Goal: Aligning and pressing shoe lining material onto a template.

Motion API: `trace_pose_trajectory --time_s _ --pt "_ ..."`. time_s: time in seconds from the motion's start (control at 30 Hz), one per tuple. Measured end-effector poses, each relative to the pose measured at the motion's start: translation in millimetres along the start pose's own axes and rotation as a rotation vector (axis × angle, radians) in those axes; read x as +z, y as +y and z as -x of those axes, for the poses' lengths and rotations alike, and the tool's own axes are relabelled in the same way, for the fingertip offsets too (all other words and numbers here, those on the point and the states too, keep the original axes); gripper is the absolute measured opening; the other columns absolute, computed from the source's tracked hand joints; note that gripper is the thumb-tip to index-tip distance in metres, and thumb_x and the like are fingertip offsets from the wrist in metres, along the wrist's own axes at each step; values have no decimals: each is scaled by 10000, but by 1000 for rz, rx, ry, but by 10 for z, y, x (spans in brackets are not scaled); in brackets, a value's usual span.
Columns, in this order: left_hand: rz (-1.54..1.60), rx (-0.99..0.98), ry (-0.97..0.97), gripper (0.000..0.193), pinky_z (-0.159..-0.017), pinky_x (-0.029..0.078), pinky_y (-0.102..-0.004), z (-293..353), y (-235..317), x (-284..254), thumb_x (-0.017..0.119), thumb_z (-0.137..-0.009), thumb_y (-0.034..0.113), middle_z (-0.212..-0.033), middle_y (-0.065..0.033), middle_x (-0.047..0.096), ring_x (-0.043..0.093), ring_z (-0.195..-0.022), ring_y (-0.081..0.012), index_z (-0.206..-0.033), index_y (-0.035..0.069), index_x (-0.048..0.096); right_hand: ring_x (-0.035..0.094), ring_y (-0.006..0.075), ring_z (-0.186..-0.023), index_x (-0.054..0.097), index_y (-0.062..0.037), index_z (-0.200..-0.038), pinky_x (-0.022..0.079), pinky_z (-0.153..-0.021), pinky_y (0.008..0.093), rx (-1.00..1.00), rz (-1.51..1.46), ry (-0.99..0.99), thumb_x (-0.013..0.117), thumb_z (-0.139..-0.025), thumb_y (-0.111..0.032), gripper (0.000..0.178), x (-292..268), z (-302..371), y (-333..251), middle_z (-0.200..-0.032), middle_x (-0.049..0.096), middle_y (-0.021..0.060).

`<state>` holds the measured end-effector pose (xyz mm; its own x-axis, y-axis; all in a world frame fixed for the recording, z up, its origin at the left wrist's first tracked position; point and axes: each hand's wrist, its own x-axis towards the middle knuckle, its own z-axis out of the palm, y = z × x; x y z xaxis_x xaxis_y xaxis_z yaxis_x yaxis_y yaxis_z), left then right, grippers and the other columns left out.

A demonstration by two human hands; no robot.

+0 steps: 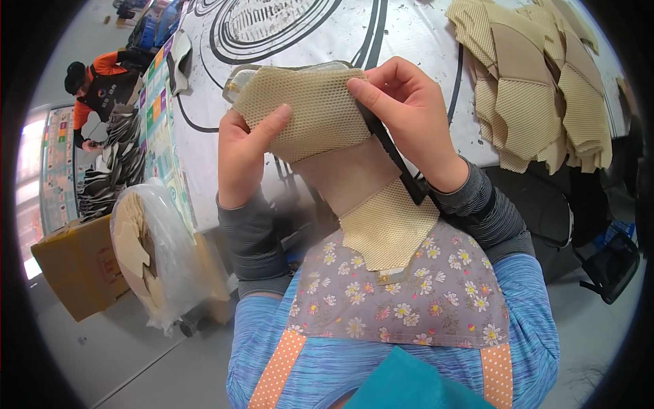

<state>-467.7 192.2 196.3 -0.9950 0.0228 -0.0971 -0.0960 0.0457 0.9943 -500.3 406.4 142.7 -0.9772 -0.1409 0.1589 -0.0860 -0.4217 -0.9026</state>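
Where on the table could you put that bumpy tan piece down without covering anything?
The table shows bare printed surface just beyond the two hands, between the mesh piece held by the left hand and right hand, and the stack of tan pieces. The far right is crowded with that stack; the left edge holds a curved white piece.

brown cardboard box (78, 266) lower left, clear plastic bag (163, 252) just beside it
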Motion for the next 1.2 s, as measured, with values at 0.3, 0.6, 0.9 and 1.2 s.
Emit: trace_pose_trajectory --time_s 0.3,0.6,0.9,1.2 --pt "76 104 -19 335 -897 471 -276 35 -107 81 646 -903 85 -1126 -106 656 623 -997 -155 -1201 -50 579 596 59 -701 611 -18 -825 484 -638 203 -8 36 1 737 -856 -156 189 -50 -31 28 -760 645 15" --pt "127 352 401 316 -832 485 -264 36 -339 420 634 -927 68 -1057 -122 636 614 -935 -152 -1179 -9 460 569 55 -718 575 -23 -865 477 -661 198 -51 -53 91 720 -867 -123 176 -28 -19 62 -786 628 9" --pt "-46 597 462 183 -788 438 -221 163 -459 635 646 -917 44 -987 -62 622 562 -841 -89 -992 33 479 548 40 -737 543 -43 -860 450 -682 185 4 39 110 682 -896 -76 148 -71 7 92 -826 618 0" --pt "-46 599 417 124 -767 440 -219 179 -541 551 586 -948 46 -952 -61 609 562 -836 -88 -986 41 468 527 49 -745 546 -27 -896 449 -667 189 11 -32 114 701 -875 -114 178 -80 24 139 -827 585 2"
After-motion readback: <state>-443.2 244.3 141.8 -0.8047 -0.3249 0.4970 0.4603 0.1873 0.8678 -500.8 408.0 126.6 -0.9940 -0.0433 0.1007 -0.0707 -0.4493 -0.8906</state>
